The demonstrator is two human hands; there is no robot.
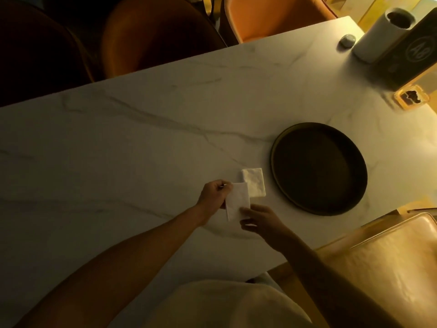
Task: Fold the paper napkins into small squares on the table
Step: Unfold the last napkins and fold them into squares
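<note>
A white paper napkin (237, 200), folded into a narrow rectangle, is held just above the marble table (142, 143). My left hand (214, 195) pinches its upper left edge. My right hand (259, 220) grips its lower right corner with the fingertips. Just behind it lies a small white stack of square napkins (255, 182) flat on the table, partly covered by the held napkin.
A round dark tray (319, 168) sits right of the napkins. At the far right corner stand a white cylinder holder (380, 34), a dark menu stand (411, 50), a small grey object (347, 40) and an amber dish (411, 97). Chairs line the far edge and right side.
</note>
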